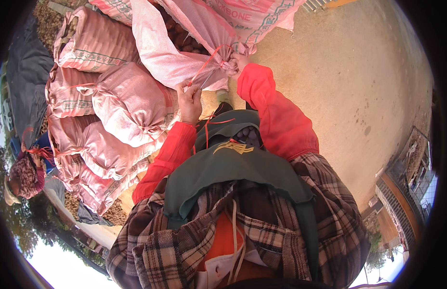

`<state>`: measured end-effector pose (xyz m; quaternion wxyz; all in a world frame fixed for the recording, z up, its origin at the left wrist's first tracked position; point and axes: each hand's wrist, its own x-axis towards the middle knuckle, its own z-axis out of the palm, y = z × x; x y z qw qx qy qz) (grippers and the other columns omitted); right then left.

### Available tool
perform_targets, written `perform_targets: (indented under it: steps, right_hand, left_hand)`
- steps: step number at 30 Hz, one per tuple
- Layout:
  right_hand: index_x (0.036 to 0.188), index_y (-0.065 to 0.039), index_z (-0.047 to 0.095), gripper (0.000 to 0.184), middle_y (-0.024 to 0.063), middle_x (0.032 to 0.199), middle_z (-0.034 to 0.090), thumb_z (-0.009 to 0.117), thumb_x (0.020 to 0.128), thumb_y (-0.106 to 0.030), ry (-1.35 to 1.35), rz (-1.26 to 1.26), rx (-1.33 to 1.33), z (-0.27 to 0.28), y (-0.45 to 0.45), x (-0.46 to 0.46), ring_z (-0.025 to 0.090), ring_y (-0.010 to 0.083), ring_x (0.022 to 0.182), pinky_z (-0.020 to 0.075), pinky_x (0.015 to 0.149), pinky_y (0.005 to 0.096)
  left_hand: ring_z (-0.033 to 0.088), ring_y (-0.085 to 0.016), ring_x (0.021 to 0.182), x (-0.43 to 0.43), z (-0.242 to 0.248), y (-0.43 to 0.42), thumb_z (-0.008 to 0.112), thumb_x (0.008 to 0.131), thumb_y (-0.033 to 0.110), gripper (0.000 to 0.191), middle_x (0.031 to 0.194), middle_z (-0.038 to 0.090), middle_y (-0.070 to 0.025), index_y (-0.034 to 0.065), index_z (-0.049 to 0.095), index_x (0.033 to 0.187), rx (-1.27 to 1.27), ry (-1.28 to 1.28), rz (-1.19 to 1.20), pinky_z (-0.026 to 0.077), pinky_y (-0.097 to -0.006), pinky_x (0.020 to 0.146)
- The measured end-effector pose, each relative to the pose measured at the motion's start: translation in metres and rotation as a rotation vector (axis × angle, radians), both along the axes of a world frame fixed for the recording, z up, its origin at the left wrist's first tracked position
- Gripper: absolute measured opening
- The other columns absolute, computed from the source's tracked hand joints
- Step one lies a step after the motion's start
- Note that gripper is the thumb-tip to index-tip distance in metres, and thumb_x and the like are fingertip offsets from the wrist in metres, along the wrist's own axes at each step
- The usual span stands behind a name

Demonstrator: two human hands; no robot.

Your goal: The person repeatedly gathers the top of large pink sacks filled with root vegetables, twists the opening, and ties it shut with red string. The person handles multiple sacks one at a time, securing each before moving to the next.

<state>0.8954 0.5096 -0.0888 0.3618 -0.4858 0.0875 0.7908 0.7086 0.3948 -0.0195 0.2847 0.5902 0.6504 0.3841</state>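
Note:
A pink woven plastic sack (162,54) stands before me, partly open, with dark reddish-brown produce (185,41) showing in its mouth; the exact kind is unclear. My right hand (241,62) grips the gathered, knotted corner of the sack. Red plastic twine (205,67) runs from that corner to my left hand (189,99), which pinches it between the fingertips. A thin, needle-like metal tool (207,79) also points out from the left fingers. More red twine strands (208,130) lie over the dark green apron (230,166) at my waist.
Several filled pink sacks, some tied with red twine, are stacked at the left, such as this bulging one (128,103). A person (25,173) in a hat is at the far left beside dark sheeting (27,76). Concrete ground (339,90) extends to the right.

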Motion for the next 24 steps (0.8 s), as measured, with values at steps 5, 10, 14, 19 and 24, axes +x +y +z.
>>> perform_targets:
  steps: [5,10,14,19,24]
  right_hand:
    - [0.083,-0.009,0.052,0.017,-0.0006,0.054,0.04,0.044,0.091,-0.021,0.061,0.056,0.046,0.01,0.0,0.002,0.033,0.0133,0.043,0.0199,0.036,0.0245]
    - [0.079,-0.01,0.049,0.016,-0.0028,0.049,0.035,0.045,0.091,-0.019,-0.006,0.032,-0.023,0.028,0.004,0.002,0.03,0.0122,0.041,0.0192,0.036,0.0252]
    - [0.077,-0.01,0.048,0.017,-0.0021,0.049,0.035,0.046,0.091,-0.019,-0.043,0.087,0.012,0.041,0.005,0.004,0.03,0.0125,0.041,0.0185,0.037,0.0257]
    - [0.077,-0.01,0.048,0.017,-0.0014,0.05,0.035,0.046,0.091,-0.02,-0.029,0.076,-0.001,0.049,0.006,0.004,0.03,0.0123,0.041,0.0183,0.037,0.026]
    - [0.077,-0.01,0.047,0.018,-0.0014,0.051,0.035,0.046,0.092,-0.019,-0.051,0.107,0.007,0.048,0.008,0.005,0.031,0.0122,0.041,0.0182,0.037,0.0259]
  left_hand:
    - [0.054,-0.024,0.082,0.007,0.001,0.001,0.062,0.076,-0.002,0.01,0.102,0.047,-0.0146,0.0015,0.064,0.086,0.027,-0.017,0.013,0.045,-0.0301,0.07]
    - [0.055,-0.022,0.068,-0.002,0.014,0.006,0.065,0.076,0.001,0.012,0.114,0.046,-0.0175,0.0043,0.065,0.087,-0.025,0.134,0.009,0.047,-0.031,0.064]
    - [0.057,-0.018,0.064,-0.011,0.042,-0.004,0.066,0.075,-0.002,0.016,0.121,0.046,-0.0159,0.0038,0.066,0.09,0.033,0.371,-0.032,0.048,-0.028,0.061]
    - [0.063,-0.023,0.071,-0.015,0.059,-0.021,0.062,0.08,0.002,0.011,0.108,0.057,-0.0164,0.0032,0.065,0.091,0.055,0.288,-0.067,0.049,-0.0322,0.061]
    - [0.063,-0.033,0.069,-0.004,0.018,-0.01,0.059,0.084,0.008,0.008,0.076,0.062,-0.0179,0.0055,0.061,0.091,-0.053,0.069,-0.055,0.048,-0.0372,0.059]
